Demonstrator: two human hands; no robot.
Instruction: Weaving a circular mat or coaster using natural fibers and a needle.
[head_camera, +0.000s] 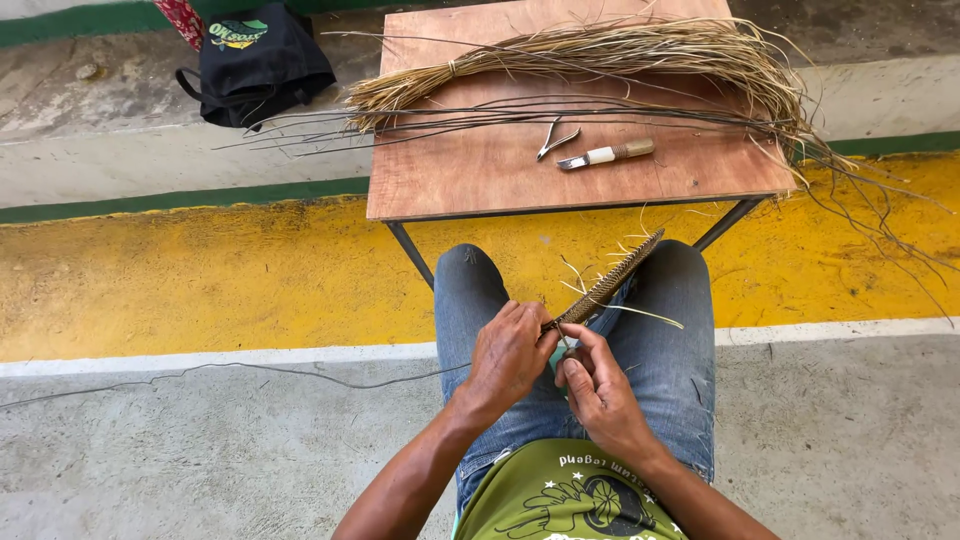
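Observation:
I sit with a narrow woven strip (610, 282) of straw and dark stems slanting up over my lap. My left hand (510, 355) grips its near end from the left. Against the same end, my right hand (597, 392) pinches a pale straw strand (640, 313) with thumb and forefinger. A long dark stem (300, 374) trails from my left hand out across the floor to the left.
A small wooden table (480, 180) stands ahead, carrying a bundle of pale straw (620, 50), long dark stems (480, 112), pliers (555, 140) and a knife (605, 154). A black bag (258, 60) lies at the back left. A yellow painted band (180, 270) crosses the concrete floor.

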